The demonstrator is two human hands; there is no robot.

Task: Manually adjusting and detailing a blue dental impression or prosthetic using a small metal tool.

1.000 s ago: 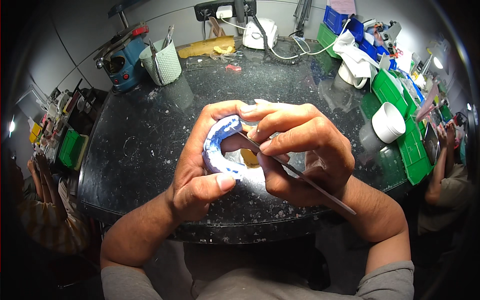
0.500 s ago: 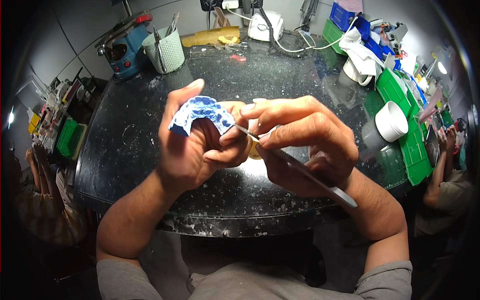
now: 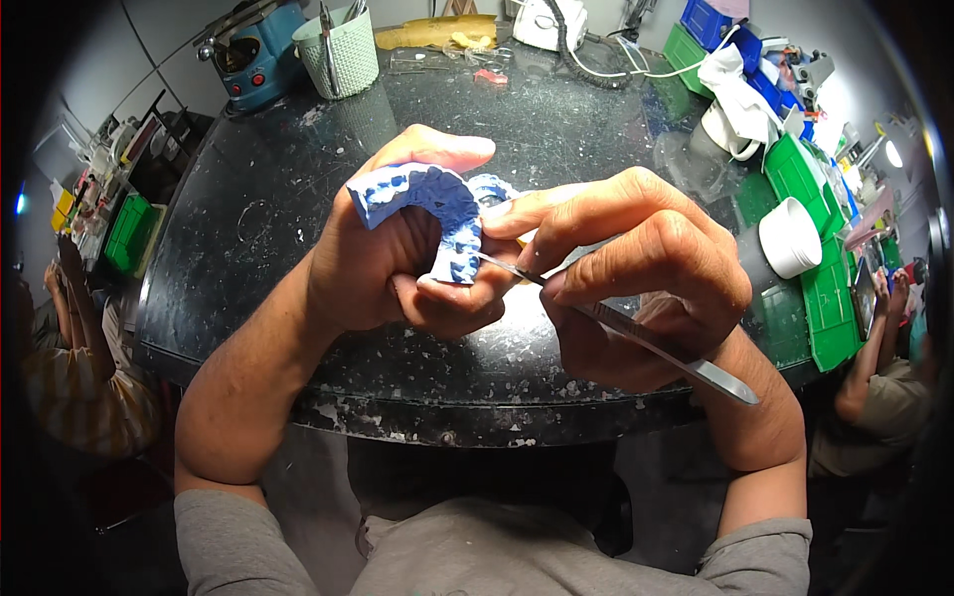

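A blue horseshoe-shaped dental model (image 3: 452,211) is gripped in my left hand (image 3: 363,268), its thumb stretched out behind the arch and its fingers curled beneath. My right hand (image 3: 646,268) pinches a slim metal scalpel (image 3: 651,343) like a pen. The scalpel's thin tip meets the lower right end of the arch, by its tooth row, while the handle slants down to the right. Just behind the model shows a second blue toothed piece (image 3: 492,187), partly covered; what supports it cannot be made out. Fingertips of my right hand are close to both pieces.
On the black speckled table (image 3: 258,214) stand a pale green basket (image 3: 338,65) with tools and a blue machine (image 3: 260,60). To the right are a white cup (image 3: 790,238), green trays (image 3: 825,308) and a white mug (image 3: 715,129). Other people sit at both sides.
My left hand has turned the dental model, so its arch now opens down and left. The second blue piece has come into sight. My right hand with the scalpel has shifted slightly right.
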